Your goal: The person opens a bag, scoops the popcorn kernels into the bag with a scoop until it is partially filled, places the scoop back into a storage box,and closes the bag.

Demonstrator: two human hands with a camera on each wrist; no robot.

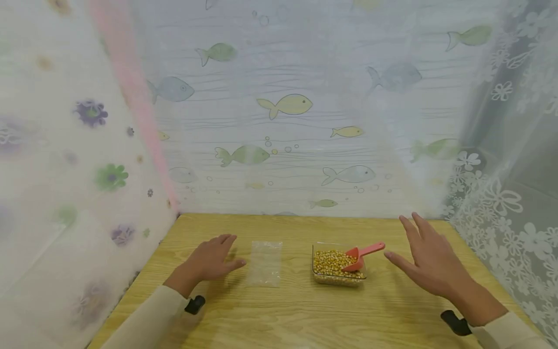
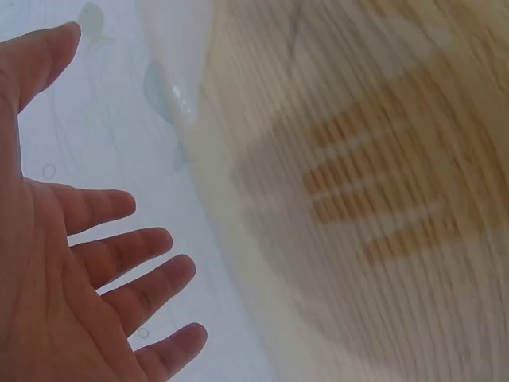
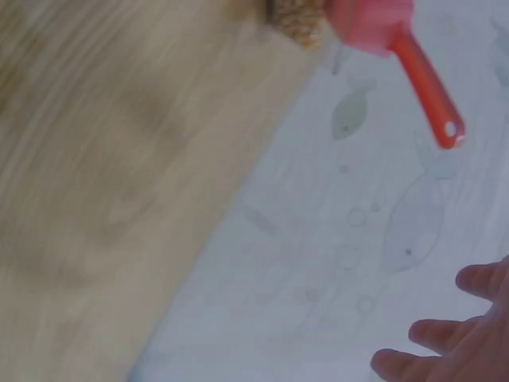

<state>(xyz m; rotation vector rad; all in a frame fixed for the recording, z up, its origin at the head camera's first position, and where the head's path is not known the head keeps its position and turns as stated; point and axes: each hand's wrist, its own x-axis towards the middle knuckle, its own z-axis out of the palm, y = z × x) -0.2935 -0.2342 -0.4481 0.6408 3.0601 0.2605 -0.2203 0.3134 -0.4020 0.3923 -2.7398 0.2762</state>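
A clear plastic bag lies flat on the table, and my left hand hovers just left of it with the fingers spread. In the left wrist view the same hand holds nothing. Yellow corn kernels fill a clear rectangular container right of the bag. A red scoop rests in the kernels, its handle pointing up to the right. My right hand, fingers apart, is in the air right of that handle. The right wrist view shows the scoop apart from the fingertips.
The wood-grain table carries the bag and container. A fish-printed curtain hangs behind its far edge. Flower-patterned sheets stand at the left and right. A black strap sits by the left wrist.
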